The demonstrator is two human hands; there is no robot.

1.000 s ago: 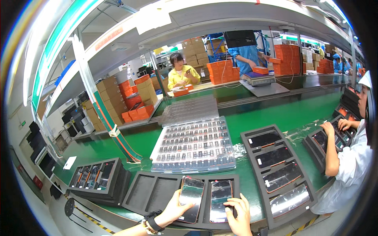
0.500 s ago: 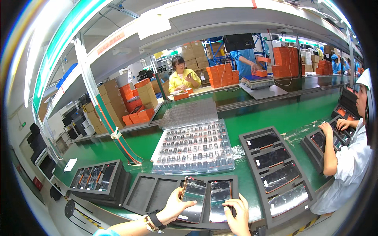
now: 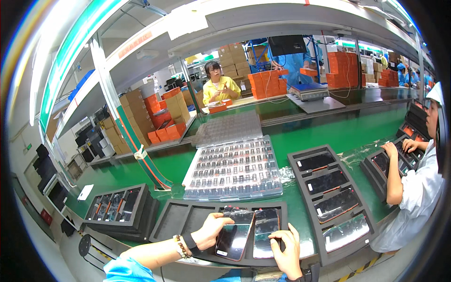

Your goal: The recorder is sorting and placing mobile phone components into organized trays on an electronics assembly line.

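Two presumably slick, fragile phones (image 3: pixel 266 225), best taken edgewise, are being handled, the left phone (image 3: pixel 234 242) being pinched by the left grip (image 3: pixel 210 230), closure of the right grip (image 3: pixel 287 249) being unclear.

The left forearm (image 3: pixel 157 254) slants inward across the near edge of the bench (image 3: pixel 324 129), its blue sleeve (image 3: pixel 127 271) short of the wrist, which wears a beaded bracelet (image 3: pixel 181 246) and black band (image 3: pixel 191 243). The left hand (image 3: pixel 210 230) pinches, pointing rightward. Past that edge, the right hand (image 3: pixel 287 248) points away, fingers bent.
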